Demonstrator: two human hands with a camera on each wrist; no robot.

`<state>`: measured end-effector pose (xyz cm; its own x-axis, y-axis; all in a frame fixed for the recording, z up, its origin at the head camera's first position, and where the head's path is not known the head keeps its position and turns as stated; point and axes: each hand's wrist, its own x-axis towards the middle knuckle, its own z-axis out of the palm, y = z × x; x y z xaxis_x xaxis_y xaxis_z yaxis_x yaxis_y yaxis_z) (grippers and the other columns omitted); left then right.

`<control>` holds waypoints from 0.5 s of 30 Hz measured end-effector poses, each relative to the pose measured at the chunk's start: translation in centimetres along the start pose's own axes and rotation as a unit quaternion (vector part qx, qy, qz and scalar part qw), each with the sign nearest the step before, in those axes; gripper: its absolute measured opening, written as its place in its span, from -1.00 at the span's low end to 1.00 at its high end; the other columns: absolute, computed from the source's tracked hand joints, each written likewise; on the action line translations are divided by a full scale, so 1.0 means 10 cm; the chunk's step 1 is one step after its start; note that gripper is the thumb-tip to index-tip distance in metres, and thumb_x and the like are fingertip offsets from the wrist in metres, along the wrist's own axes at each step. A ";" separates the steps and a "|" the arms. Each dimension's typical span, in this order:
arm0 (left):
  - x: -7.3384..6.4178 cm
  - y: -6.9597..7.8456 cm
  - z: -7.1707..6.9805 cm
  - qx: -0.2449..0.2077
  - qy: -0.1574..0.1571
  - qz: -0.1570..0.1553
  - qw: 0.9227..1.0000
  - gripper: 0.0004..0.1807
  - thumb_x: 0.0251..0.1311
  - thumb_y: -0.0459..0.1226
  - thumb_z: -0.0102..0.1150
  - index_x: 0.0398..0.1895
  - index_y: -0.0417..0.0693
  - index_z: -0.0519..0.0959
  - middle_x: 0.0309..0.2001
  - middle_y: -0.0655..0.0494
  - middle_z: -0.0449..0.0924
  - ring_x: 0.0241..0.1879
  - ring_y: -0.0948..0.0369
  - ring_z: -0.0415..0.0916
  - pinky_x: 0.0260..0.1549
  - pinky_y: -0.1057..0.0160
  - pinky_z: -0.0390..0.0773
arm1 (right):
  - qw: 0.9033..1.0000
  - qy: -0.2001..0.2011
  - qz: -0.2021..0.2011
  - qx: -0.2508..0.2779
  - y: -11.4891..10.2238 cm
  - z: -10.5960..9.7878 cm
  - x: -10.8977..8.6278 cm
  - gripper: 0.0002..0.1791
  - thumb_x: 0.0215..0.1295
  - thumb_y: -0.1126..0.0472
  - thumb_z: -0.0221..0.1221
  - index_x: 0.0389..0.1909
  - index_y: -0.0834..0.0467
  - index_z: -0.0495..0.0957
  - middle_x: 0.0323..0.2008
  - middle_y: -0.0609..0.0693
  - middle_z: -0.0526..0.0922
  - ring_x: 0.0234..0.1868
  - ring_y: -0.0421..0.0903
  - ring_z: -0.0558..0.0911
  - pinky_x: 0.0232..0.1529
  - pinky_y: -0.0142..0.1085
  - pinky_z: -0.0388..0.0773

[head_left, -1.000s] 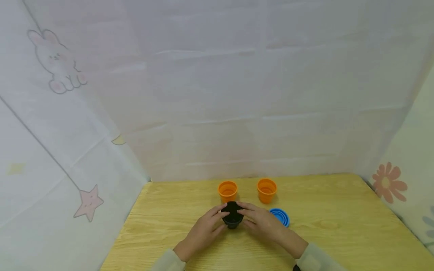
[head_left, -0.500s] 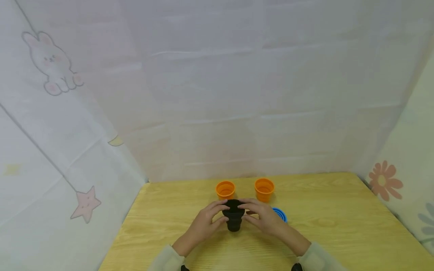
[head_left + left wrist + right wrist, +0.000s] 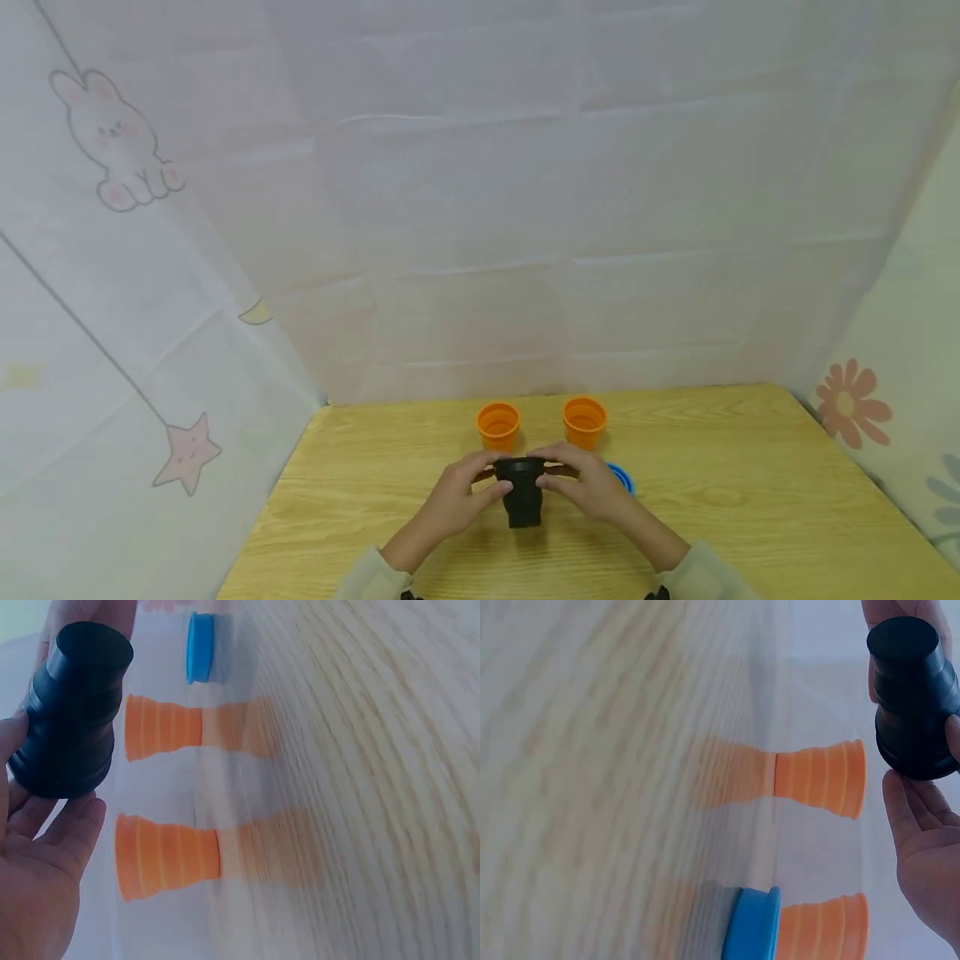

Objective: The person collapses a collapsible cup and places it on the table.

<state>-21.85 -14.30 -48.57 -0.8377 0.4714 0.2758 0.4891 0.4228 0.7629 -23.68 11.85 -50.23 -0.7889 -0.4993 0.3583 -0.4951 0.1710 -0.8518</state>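
Observation:
A black collapsible cup [image 3: 524, 496], stretched to its full stepped height, is held between both hands above the table. It tilts so its mouth faces away and its base points toward the person. My left hand [image 3: 459, 497] grips the cup's left side, thumb on the near wall and fingers at the rim. On the opposite side my right hand [image 3: 588, 487] holds it likewise. Both wrist views show the cup's flat base and ringed wall, with fingers of the left hand [image 3: 45, 892] and right hand [image 3: 934, 855] around the wide end. The inside is hidden.
Two extended orange collapsible cups, a left one [image 3: 498, 425] and a right one [image 3: 585, 421], stand upright behind the hands. A flattened blue collapsible cup [image 3: 621, 478] lies partly hidden behind the right hand. Pale cloth [image 3: 480, 208] walls the wooden table [image 3: 750, 500] at back and sides.
The black cup, its open mouth visible earlier, has come up and tipped so its base swings toward the person. It shows longer now. Both hands stayed on it; the orange and blue cups stayed put.

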 end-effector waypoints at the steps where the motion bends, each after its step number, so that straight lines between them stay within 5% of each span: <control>1: 0.00 0.01 0.01 -0.010 -0.001 -0.004 1.000 -0.61 0.42 -0.02 0.17 0.24 0.12 0.56 0.15 0.16 0.62 0.17 0.08 0.57 0.14 0.02 0.60 | 1.000 -0.005 0.009 0.009 0.00 0.00 -0.01 -0.59 0.39 0.13 0.27 0.22 0.10 0.58 0.13 0.08 0.63 0.13 0.01 0.65 0.11 -0.19 0.64; 9: -0.03 0.04 0.08 -0.065 0.013 -0.036 0.997 -0.64 0.41 -0.08 0.20 0.15 -0.02 0.58 -0.04 0.07 0.69 -0.02 0.17 0.63 -0.04 0.32 0.66 | 0.996 -0.026 0.081 0.040 -0.04 -0.01 -0.06 -0.54 0.46 0.06 0.21 0.31 0.10 0.52 0.23 0.12 0.59 0.15 -0.03 0.63 0.11 -0.30 0.62; 15: -0.04 0.09 0.09 -0.070 0.014 -0.065 0.995 -0.69 0.43 -0.08 0.19 0.11 -0.01 0.58 -0.07 0.10 0.73 -0.07 0.22 0.65 -0.14 0.34 0.66 | 0.990 -0.044 0.117 0.059 -0.08 -0.02 -0.09 -0.51 0.49 0.02 0.18 0.34 0.11 0.48 0.21 0.09 0.61 0.17 -0.02 0.61 0.11 -0.31 0.61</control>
<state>-20.86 -13.40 -48.51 -0.8989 0.3975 0.1844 0.3394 0.3654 0.8668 -22.63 12.28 -49.76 -0.8399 -0.5302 0.1160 -0.2524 0.1925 -0.9483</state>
